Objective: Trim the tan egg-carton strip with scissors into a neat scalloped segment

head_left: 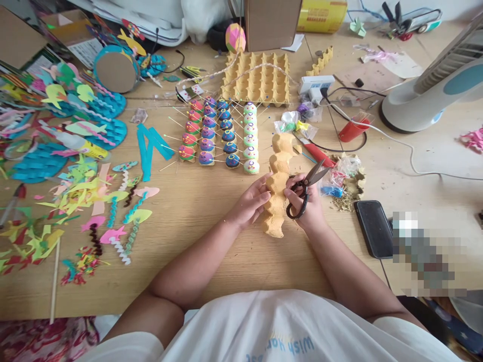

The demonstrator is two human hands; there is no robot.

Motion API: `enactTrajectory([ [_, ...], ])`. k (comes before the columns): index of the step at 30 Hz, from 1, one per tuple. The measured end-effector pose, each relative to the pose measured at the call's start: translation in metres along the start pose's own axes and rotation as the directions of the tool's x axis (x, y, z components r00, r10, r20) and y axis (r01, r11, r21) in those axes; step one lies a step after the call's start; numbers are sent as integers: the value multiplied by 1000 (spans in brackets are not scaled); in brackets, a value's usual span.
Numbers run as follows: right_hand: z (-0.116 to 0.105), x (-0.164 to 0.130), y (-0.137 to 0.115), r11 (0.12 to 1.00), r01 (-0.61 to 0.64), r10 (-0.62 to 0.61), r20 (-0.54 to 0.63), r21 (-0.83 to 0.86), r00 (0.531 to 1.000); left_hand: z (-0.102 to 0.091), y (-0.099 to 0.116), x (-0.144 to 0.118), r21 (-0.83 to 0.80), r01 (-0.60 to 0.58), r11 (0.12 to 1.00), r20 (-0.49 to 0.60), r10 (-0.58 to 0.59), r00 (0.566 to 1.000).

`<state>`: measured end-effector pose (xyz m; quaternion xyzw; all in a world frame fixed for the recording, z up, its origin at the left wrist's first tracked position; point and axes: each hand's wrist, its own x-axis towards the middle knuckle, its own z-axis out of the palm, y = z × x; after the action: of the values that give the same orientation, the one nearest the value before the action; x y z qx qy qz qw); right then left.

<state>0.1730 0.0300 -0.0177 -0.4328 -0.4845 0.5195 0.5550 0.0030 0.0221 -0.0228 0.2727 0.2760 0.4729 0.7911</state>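
Note:
A bare tan egg-carton strip (278,182), a row of several bumps, stands lengthwise before me above the table. Along its left edge my left hand (252,201) grips it between thumb and fingers. My right hand (307,201) holds black-handled scissors (305,190), blades slightly parted and pointing up to the right, away from the strip. The right thumb and fingertips also touch the strip's right edge. Left of the strip stand painted egg-carton rows in red (186,152), purple (207,145), dark blue (228,136) and pale green (250,141), with thin sticks poking out sideways.
Behind the rows lies an uncut egg tray (260,80). Paper scraps (41,246), paper fish and a glue bottle (83,146) crowd the left. On the right are a phone (373,229), clay packets (339,173), a red cup (354,128), a power strip (316,83) with cables and a fan (415,95).

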Motion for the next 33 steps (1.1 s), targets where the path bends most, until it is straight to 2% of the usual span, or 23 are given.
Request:
enactTrajectory([
  [3, -2, 2, 0, 999, 49, -48, -57, 17, 997, -1, 1, -2, 45, 58, 997, 44, -60, 997],
  [6, -4, 3, 1, 998, 66, -64, -73, 24, 995, 0, 2, -2, 69, 40, 997, 28, -42, 999],
  [11, -6, 4, 2, 999, 41, -43, -78, -26, 996, 1, 2, 2, 96, -141, 985, -71, 148, 986],
  [16, -3, 2, 1, 999, -46, 46, 42, -1, 998, -2, 0, 6, 135, -277, 951, -148, 296, 944],
  [19, -2, 1, 0, 998, -53, 54, 47, -24, 997, -3, -2, 6, 138, -289, 947, -167, 310, 936],
  [33, -5, 0, -6, 991, 7, 4, 85, -131, 996, -3, -4, 5, 215, -324, 921, -101, 351, 931],
])
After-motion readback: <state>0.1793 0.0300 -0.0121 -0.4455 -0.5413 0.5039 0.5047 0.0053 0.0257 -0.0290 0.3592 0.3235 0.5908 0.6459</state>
